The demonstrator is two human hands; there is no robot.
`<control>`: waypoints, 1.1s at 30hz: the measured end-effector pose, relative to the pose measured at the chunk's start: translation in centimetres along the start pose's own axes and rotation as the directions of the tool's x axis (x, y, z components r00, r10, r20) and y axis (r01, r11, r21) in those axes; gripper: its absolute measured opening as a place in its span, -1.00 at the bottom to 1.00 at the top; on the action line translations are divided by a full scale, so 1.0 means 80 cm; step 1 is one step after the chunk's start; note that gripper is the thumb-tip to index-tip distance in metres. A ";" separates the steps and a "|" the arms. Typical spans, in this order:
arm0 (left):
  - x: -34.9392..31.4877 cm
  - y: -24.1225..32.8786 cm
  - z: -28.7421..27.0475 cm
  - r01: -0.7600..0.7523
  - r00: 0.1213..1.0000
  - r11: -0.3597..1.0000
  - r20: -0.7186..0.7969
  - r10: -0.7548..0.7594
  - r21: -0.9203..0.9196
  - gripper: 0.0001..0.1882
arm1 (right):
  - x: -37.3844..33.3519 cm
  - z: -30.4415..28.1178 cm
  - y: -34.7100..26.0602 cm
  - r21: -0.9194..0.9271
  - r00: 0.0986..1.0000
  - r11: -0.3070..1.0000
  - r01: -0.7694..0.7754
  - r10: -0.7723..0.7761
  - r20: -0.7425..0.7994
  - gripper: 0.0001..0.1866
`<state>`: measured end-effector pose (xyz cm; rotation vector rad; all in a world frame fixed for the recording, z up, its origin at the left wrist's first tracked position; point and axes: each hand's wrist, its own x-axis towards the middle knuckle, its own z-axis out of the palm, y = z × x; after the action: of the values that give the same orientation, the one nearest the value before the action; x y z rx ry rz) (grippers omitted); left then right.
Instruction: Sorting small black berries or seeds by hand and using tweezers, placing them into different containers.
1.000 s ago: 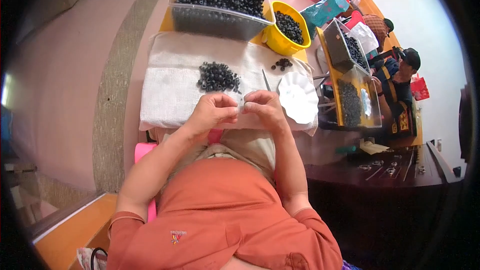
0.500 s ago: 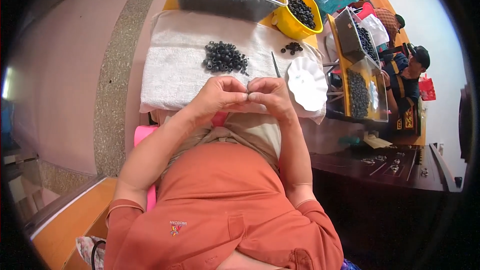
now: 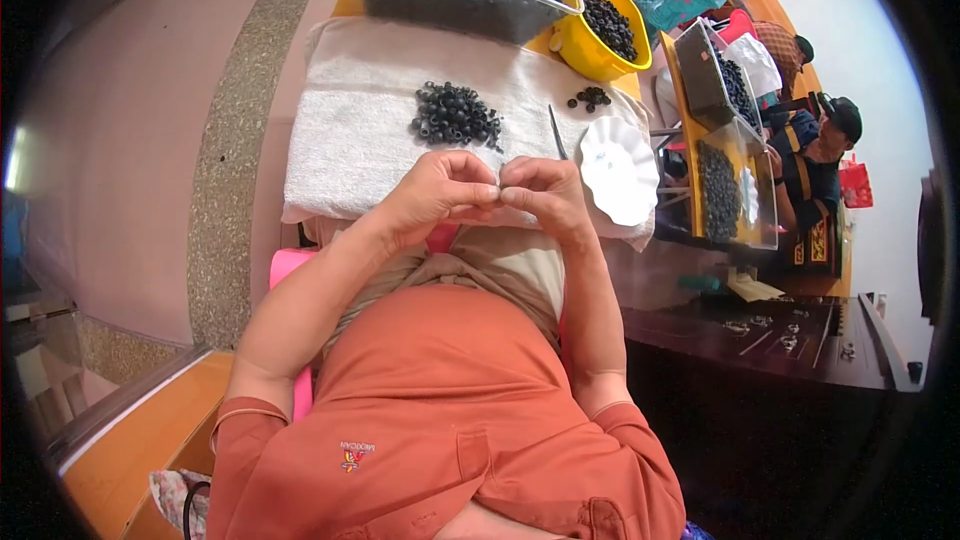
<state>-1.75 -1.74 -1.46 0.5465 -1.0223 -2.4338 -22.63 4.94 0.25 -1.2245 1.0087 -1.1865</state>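
Note:
My left hand (image 3: 442, 195) and my right hand (image 3: 548, 198) meet over the near edge of a white towel (image 3: 345, 135). Thumb and fingers of each are pinched together, tip against tip; whatever sits between them is too small and covered to make out. Just beyond my fingers lies a loose pile of small black ring-shaped parts (image 3: 455, 114). A slim dark pointed tool (image 3: 556, 130) rests on the towel past my right hand. Beside it is a white scalloped dish (image 3: 630, 185) with something tiny inside. A few more black parts (image 3: 592, 98) lie behind the dish.
A clear bin (image 3: 470, 2) full of black parts stands at the table's far side, with a yellow bucket (image 3: 600, 52) of them to its right. Further right, a person in a dark cap (image 3: 840, 118) sits by another table with bins (image 3: 735, 180). A dark surface (image 3: 760, 335) lies at lower right.
The view has shifted slightly, so the table things appear a little to the right. My hands keep the same fingertip-to-fingertip pinch.

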 end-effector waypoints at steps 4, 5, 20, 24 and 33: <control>0.000 0.000 -0.001 -0.019 1.000 1.000 0.008 0.019 0.008 -0.86 | -0.001 -0.002 -0.001 -0.024 1.000 0.999 -0.029 0.029 -0.004 -0.84; 0.000 0.000 0.000 -0.018 1.000 1.000 -0.003 0.018 0.014 -0.87 | -0.001 -0.002 -0.002 -0.055 0.999 0.998 -0.035 0.035 -0.001 -0.84; 0.001 -0.002 0.000 -0.042 0.998 0.995 -0.034 0.045 0.092 -0.86 | -0.003 -0.002 -0.011 -0.109 0.998 0.993 -0.033 0.038 0.052 -0.90; 0.001 -0.001 0.000 -0.058 0.997 0.990 -0.043 0.064 0.129 -0.86 | -0.003 0.002 -0.014 -0.063 0.990 0.989 -0.134 0.137 0.042 -0.89; 0.005 -0.004 -0.002 -0.106 0.994 0.976 -0.001 0.108 0.189 -0.87 | -0.004 0.007 -0.014 -0.047 0.986 0.984 -0.169 0.168 -0.018 -0.88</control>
<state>-2.05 -1.81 -1.88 0.5519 -1.2535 -2.2513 -22.26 5.37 1.36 -1.1452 1.1341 -1.0451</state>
